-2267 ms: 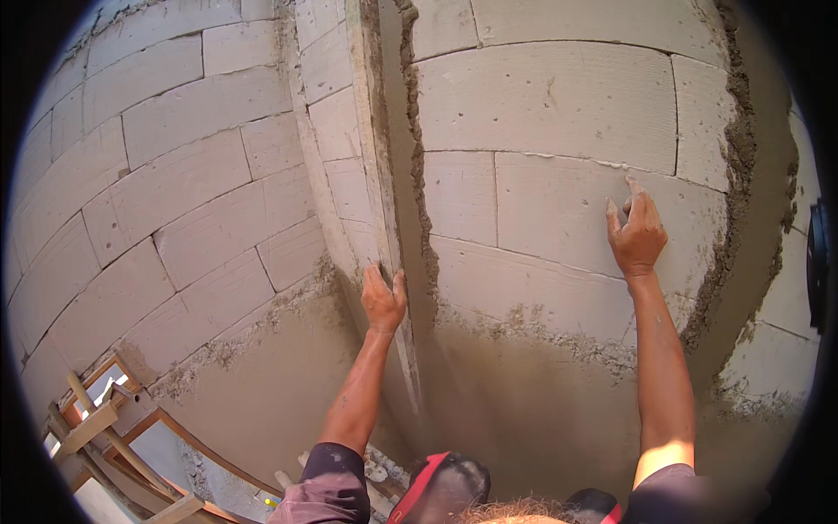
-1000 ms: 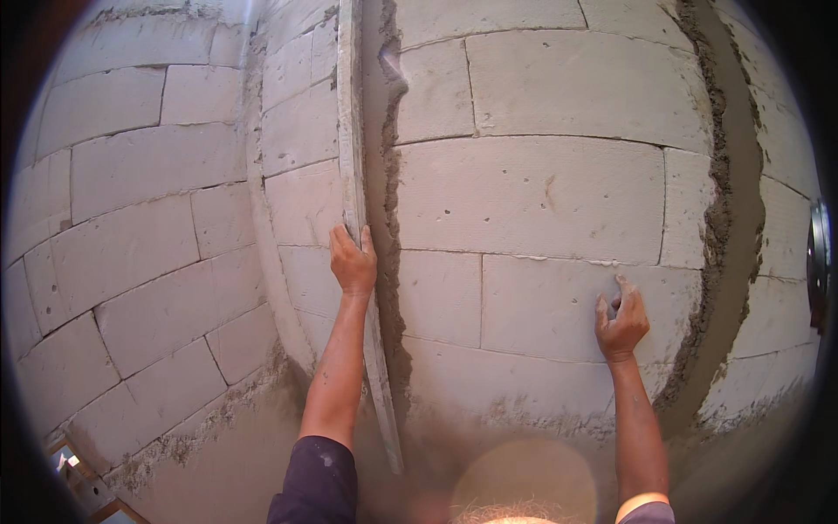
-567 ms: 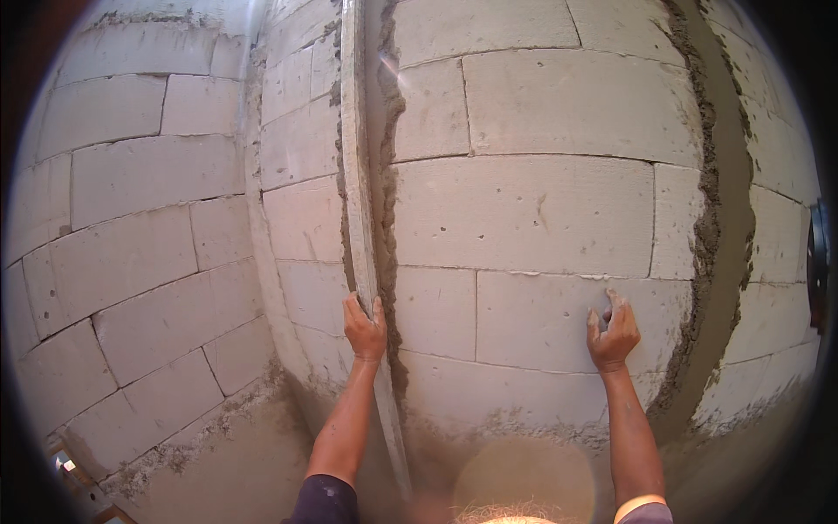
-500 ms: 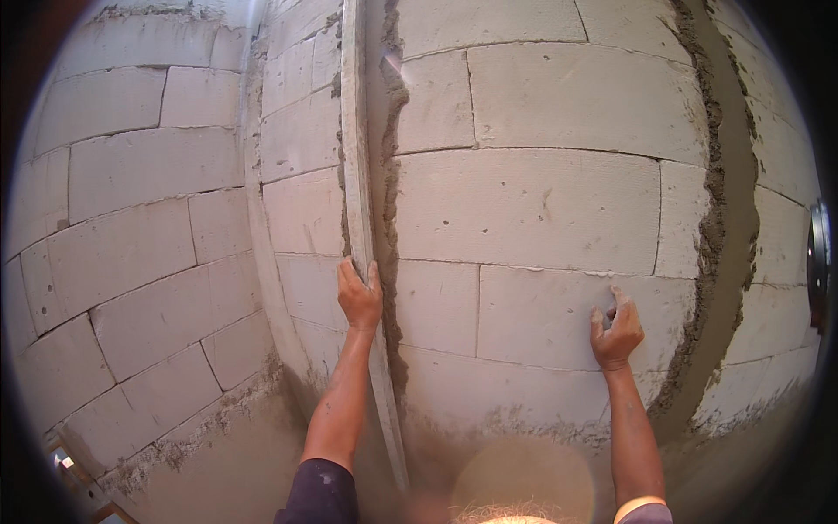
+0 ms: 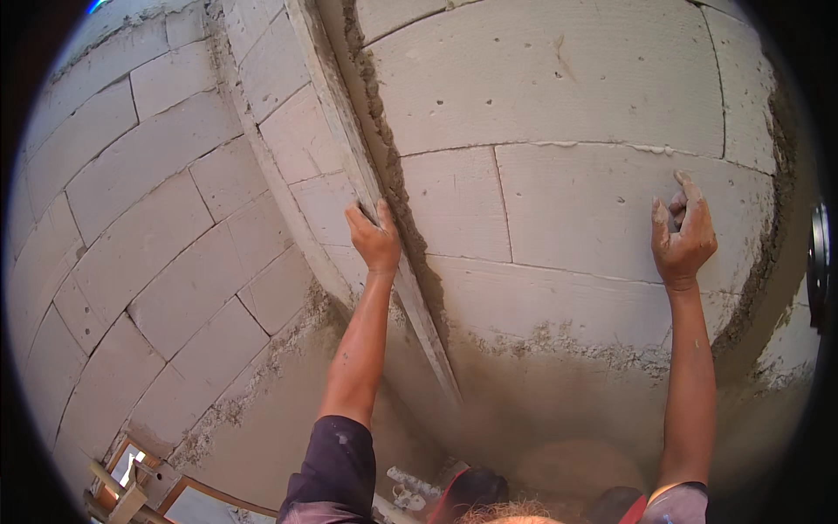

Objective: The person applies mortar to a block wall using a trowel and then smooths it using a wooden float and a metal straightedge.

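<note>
My left hand (image 5: 375,236) is closed round a long, straight, mortar-dusted bar (image 5: 336,105), which stands at a tilt against the wall of pale blocks (image 5: 602,210). Along the bar's right side runs a ragged strip of grey mortar (image 5: 373,100). My right hand (image 5: 683,231) is raised before the blocks, its fingers bent and apart from the thumb, with nothing visible in it. Whether its fingertips touch the wall I cannot tell. Mortar dust coats the fingers. A second, wider mortar strip (image 5: 772,227) lies to the right of this hand.
Another block wall (image 5: 157,192) meets this one at a corner on the left. Grey render (image 5: 541,410) covers the lower wall. Wooden frames (image 5: 131,498) sit at the lower left, and whitish pipe pieces (image 5: 410,489) lie low in the middle.
The view has tilted downward and turned, so the bar now slants and more of the lower area shows. My left hand stays on the bar; my right hand remains raised with bent fingers.
</note>
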`<state>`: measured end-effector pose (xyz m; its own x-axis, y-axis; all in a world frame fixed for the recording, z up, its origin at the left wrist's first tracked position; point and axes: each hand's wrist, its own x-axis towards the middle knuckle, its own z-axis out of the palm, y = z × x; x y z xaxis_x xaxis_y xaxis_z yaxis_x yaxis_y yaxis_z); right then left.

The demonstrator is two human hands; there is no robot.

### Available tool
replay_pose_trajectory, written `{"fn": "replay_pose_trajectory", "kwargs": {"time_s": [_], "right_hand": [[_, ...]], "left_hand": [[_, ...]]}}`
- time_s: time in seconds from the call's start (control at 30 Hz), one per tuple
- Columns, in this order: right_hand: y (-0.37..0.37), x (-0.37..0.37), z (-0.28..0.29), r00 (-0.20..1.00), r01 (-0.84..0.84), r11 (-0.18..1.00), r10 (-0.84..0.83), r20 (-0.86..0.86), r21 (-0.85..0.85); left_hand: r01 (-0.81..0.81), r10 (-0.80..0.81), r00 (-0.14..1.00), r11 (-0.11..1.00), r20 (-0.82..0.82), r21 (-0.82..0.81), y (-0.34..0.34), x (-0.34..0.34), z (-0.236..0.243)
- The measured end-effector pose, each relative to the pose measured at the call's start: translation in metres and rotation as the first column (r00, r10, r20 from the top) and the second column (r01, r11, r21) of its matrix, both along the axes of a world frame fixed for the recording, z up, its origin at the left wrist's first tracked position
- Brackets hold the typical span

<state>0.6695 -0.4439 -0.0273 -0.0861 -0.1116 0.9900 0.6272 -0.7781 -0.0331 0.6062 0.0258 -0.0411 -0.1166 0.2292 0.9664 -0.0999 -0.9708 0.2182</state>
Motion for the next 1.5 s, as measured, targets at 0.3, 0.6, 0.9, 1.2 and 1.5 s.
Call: {"fn": "replay_pose_trajectory", "kwargs": {"time_s": [0.3, 0.6, 0.9, 1.2, 1.5], "right_hand": [[-0.003, 0.004, 0.0, 0.965, -0.207, 0.978, 0.206, 0.162, -0.01], [-0.018, -0.007, 0.004, 0.962, -0.263, 0.964, 0.26, 0.089, 0.032], [-0.014, -0.004, 0.007, 0.942, -0.305, 0.949, 0.289, 0.17, 0.077], [-0.018, -0.006, 0.008, 0.959, -0.261, 0.964, 0.252, 0.128, 0.053], [-0.019, -0.008, 0.007, 0.966, -0.235, 0.969, 0.224, 0.128, 0.077]], "left_hand": [[-0.071, 0.071, 0.996, 0.997, -0.061, 0.006, -0.004, -0.002, -0.021], [-0.129, 0.131, 0.99, 0.991, -0.047, 0.043, -0.002, 0.005, 0.022], [-0.176, 0.173, 0.969, 0.984, -0.178, -0.001, 0.004, -0.004, -0.035], [-0.19, 0.195, 0.973, 0.981, -0.124, 0.048, 0.003, 0.0, 0.053], [-0.037, 0.031, 0.983, 0.999, -0.182, -0.03, -0.016, -0.001, -0.04]]}}
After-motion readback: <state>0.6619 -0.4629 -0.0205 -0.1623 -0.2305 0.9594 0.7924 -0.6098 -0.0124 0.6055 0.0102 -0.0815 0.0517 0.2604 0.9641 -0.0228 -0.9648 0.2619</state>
